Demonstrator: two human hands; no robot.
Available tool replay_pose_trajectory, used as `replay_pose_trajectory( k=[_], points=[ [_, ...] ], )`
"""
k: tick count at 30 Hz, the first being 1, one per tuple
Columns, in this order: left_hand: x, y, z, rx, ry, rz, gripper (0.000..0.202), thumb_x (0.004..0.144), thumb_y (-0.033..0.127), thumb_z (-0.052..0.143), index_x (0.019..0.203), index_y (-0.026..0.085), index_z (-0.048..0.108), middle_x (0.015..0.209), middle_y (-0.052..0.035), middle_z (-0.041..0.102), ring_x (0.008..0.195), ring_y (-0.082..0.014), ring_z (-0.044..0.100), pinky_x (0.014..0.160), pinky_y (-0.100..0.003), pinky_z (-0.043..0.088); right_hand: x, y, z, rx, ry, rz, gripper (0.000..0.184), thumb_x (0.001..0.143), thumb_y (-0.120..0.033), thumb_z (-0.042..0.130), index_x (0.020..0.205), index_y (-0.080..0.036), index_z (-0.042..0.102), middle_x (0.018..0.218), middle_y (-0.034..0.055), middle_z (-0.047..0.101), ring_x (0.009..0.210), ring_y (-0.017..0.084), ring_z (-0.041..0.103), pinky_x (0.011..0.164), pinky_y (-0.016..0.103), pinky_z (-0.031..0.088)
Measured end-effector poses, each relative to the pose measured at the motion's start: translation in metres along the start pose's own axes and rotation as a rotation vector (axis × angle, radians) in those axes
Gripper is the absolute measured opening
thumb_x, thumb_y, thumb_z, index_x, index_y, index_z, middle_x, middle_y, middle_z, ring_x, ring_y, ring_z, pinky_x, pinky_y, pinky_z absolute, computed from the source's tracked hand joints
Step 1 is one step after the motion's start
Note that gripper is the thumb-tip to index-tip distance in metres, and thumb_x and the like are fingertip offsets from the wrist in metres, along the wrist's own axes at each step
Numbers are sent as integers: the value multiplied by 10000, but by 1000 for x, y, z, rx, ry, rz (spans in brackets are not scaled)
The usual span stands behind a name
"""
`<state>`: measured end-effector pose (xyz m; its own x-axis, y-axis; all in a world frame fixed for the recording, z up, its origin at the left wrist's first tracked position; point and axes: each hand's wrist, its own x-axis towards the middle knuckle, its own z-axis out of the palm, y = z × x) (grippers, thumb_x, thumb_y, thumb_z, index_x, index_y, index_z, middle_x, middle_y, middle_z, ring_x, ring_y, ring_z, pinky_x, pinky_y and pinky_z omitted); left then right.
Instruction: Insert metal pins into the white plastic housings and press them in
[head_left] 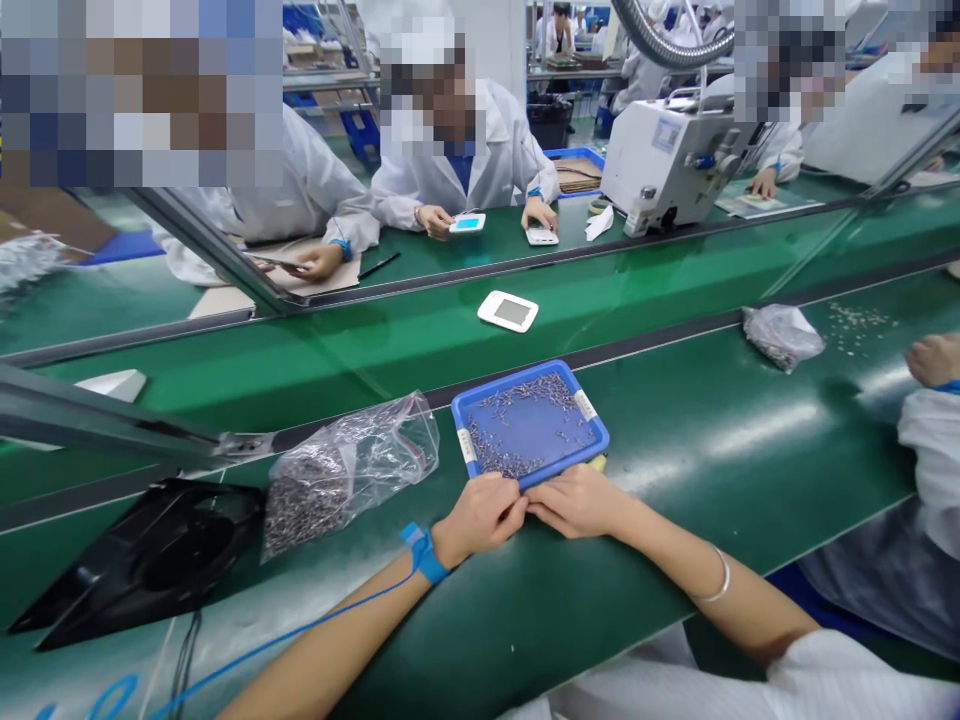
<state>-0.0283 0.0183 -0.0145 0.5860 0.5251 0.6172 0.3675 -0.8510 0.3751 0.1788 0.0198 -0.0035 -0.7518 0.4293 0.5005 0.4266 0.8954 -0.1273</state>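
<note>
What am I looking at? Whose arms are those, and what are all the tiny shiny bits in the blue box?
The camera sits on a person's head, so it looks down at that person's own arms. The left hand wears a blue wrist strap with a cord. The right hand has a thin bracelet. Both rest with curled fingers at the near edge of a blue tray of tiny metal pieces. Whether they pinch one is too small to tell. Beside it on the green table lies a clear bag of more pieces. A white gadget lies farther off. Other people in white coats sit across.
</note>
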Motion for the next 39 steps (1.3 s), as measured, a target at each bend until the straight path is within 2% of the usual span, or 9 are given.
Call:
replay_pose_trajectory(
  k=[22,28,39],
  points=[
    [1,1,0,8,15,10,298,978,181,370,684,207,407,560,31,488,500,-114,396,524,-264,336,3,0,-2,7,26,-4,322,1035,-267,359,815,-179,577,645,-29,647,509,102,564,508,277,344],
    [2,1,-1,7,3,-1,292,966,173,384,677,208,408,560,31,486,500,-114,391,524,-267,340,1,0,-2,-1,-8,-8,301,1035,-268,373,839,-172,580,657,-18,660,518,103,573,514,272,332],
    [1,0,0,10,0,6,302,972,182,369,673,210,402,555,27,491,498,-117,390,530,-264,341,3,0,-4,21,56,-12,289,1032,-257,391,832,-169,581,636,-27,644,510,108,574,513,273,343]
  ],
)
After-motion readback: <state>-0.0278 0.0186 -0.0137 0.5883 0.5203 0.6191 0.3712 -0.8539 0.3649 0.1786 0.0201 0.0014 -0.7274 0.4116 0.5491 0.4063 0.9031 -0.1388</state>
